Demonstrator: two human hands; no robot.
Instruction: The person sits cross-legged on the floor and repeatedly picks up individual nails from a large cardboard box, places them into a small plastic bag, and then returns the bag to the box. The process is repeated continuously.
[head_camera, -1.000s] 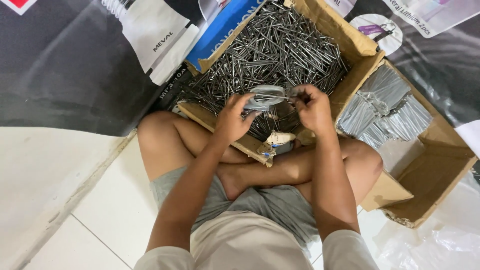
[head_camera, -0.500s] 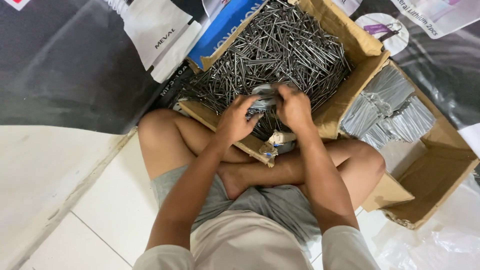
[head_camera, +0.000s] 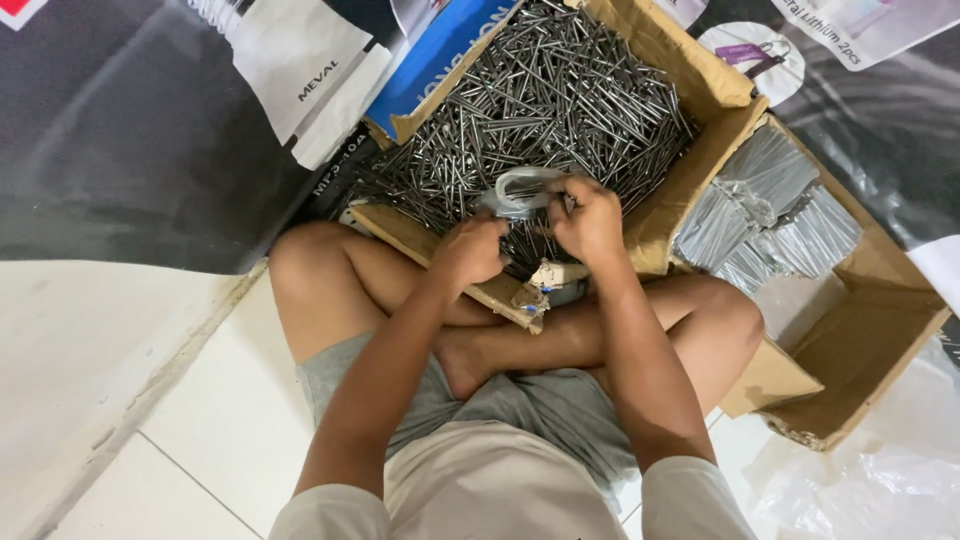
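Person sits cross-legged on the tiled floor, grey shorts, knees spread, cardboard box of loose nails as the landmark, just beyond the shins. Nearest the body, both forearms run forward and converge over the box's near edge. Left hand sits at the near lip of the box, fingers curled shut around the lower part of a small clear plastic bag. Right hand is level with it, slightly further in over the box, fingers pinched on the bag's right side; whether a nail sits between those fingertips cannot be told. Bag lies between and just beyond both hands, touching both, its mouth a loop facing up and away, long axis roughly across from left hand to right hand. Both hands equally near the bag. Under and past the bag, the loose nails fill the box, lying every direction. Right of the box, touching it, a second open carton holds bagged nail bundles. Left of the box's far end, a blue box flap and white paper packaging on dark sheeting.
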